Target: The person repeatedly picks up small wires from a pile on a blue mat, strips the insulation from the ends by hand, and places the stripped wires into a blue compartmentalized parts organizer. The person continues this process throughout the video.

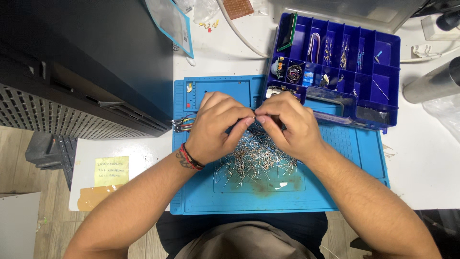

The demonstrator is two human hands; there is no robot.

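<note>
Head view, nearest the camera: both forearms are seen reaching up from the bottom edge, over a lap in dark and grey cloth.
Left hand [218, 125]: closed in a pinch, thumb and forefinger pressed together at the meeting point of the two hands; a red and black wristband [192, 158] is worn on the wrist.
Right hand [287, 123]: likewise closed in a pinch, its fingertips touching those of the left hand.
Held item: something thin is gripped between the two pinches, probably one small wire-leaded component; it is too small to be told with certainty.
Loose components [256, 160]: a heap of thin metal-leaded parts is spread on the blue work mat [335, 192], directly under and just below the hands.
Jumper wires [183, 124]: a coloured bundle lies at the mat's left edge, beside the left hand.
Blue compartment box [364, 72]: set open at the mat's upper right, just beyond the right hand, with small parts sorted in its cells.
Yellow sticky note [111, 170]: stuck on the white table [421, 168], left of the mat.
Black cabinet [86, 62]: stands at the upper left.
</note>
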